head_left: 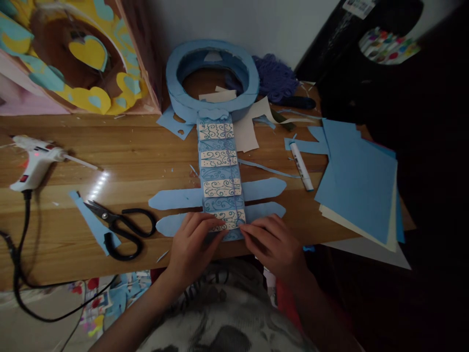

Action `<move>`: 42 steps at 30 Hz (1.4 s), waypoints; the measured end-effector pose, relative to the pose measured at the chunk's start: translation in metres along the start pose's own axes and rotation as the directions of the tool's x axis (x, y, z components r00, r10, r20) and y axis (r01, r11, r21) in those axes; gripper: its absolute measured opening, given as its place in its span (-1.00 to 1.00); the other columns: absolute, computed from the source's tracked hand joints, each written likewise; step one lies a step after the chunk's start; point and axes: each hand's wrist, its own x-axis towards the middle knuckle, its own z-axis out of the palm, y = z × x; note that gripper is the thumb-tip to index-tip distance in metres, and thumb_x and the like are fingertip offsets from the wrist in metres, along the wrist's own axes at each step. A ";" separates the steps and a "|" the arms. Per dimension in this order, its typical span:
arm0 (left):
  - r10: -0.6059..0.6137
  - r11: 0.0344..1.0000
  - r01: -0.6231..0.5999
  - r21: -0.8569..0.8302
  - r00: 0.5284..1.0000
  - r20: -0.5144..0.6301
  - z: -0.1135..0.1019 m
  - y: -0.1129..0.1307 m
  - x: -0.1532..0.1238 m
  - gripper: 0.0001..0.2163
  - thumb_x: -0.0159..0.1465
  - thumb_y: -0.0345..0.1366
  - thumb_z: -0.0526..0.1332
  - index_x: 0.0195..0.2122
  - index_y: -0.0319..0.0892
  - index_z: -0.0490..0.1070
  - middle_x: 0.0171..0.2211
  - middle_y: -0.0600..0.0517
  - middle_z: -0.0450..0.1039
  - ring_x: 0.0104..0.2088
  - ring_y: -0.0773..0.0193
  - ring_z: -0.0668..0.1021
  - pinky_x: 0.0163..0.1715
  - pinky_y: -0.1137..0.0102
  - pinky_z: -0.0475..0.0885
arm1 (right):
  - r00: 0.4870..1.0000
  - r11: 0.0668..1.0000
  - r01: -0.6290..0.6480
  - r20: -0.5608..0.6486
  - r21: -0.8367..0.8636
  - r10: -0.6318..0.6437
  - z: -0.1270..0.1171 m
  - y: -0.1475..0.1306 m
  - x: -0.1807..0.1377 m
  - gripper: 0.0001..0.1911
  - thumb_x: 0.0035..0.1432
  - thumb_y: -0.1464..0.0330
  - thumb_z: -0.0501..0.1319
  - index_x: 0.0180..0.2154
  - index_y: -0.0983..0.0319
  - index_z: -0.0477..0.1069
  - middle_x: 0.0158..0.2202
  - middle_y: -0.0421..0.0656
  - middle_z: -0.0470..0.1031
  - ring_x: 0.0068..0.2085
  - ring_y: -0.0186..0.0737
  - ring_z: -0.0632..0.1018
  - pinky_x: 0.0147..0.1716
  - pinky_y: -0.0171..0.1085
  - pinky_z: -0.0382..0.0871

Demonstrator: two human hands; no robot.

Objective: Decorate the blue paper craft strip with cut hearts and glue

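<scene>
A long blue paper strip [220, 168] with white patterned panels runs from a blue cardboard ring [210, 80] toward me across the wooden table [139, 156]. Two blue rounded strips [176, 198] lie crosswise under it. A thin purple thread [230, 171] runs along the strip. My left hand [192, 242] rests on the strip's near end, fingers pressed flat on the lowest white panel. My right hand [273, 242] touches the same end from the right, fingertips pinched near the thread; what they hold is too small to make out.
Black scissors [120, 227] lie left on a blue scrap. A white glue gun [34, 161] with a black cord is at far left. A glue stick [301, 166], stacked blue and cream sheets [361, 183], purple yarn [274, 76] and a decorated box [73, 54] surround the work.
</scene>
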 end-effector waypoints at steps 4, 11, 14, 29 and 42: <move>-0.012 1.000 0.012 -0.003 1.000 0.021 -0.001 0.000 0.000 -0.83 0.20 -0.40 0.28 -0.19 -0.12 0.37 -0.29 0.02 0.45 -0.25 0.25 0.47 -0.26 0.36 0.39 | 1.000 1.000 0.002 0.004 0.013 -0.002 0.001 -0.002 -0.001 -0.85 0.17 0.57 0.17 -0.23 0.30 0.45 -0.40 -0.10 0.47 -0.36 -0.26 0.41 -0.31 -0.24 0.37; -0.013 1.000 0.014 -0.011 1.000 0.014 -0.002 0.001 0.002 -0.84 0.20 -0.40 0.28 -0.20 -0.13 0.37 -0.30 0.03 0.44 -0.26 0.26 0.47 -0.27 0.38 0.40 | 0.996 0.995 -0.081 -0.033 0.060 0.083 -0.013 0.017 0.009 -0.75 0.20 0.50 0.13 -0.08 0.24 0.41 -0.29 -0.09 0.46 -0.25 -0.20 0.45 -0.22 -0.20 0.38; -0.023 1.000 0.023 -0.005 1.000 0.019 -0.003 0.001 0.003 -0.85 0.21 -0.40 0.27 -0.21 -0.12 0.38 -0.30 0.02 0.45 -0.26 0.24 0.48 -0.28 0.37 0.41 | 0.991 0.998 -0.050 0.121 -0.036 0.054 -0.021 0.034 0.025 -0.63 0.25 0.46 0.06 0.09 0.22 0.32 -0.12 -0.03 0.41 -0.08 -0.12 0.42 -0.09 -0.10 0.38; -0.059 0.997 0.059 -0.040 0.998 0.007 0.000 -0.003 -0.001 -0.83 0.20 -0.42 0.26 -0.21 -0.06 0.37 -0.32 0.03 0.46 -0.30 0.22 0.52 -0.34 0.36 0.48 | 0.912 0.931 0.241 0.392 -0.273 -0.122 -0.014 0.057 0.055 -0.43 0.23 0.51 0.00 0.25 0.11 0.11 0.24 -0.05 0.19 0.19 0.03 0.25 -0.01 0.04 0.40; -0.072 0.986 0.057 0.154 0.993 0.091 -0.062 -0.040 0.020 -0.48 0.08 -0.28 0.35 0.08 0.03 0.28 -0.01 -0.08 0.44 -0.04 0.01 0.51 -0.11 0.11 0.49 | 0.963 0.956 -0.181 0.155 -0.229 0.219 -0.016 0.079 0.014 -0.51 0.32 0.34 -0.01 0.25 0.10 0.04 0.16 -0.03 0.29 0.16 -0.08 0.35 0.00 -0.04 0.43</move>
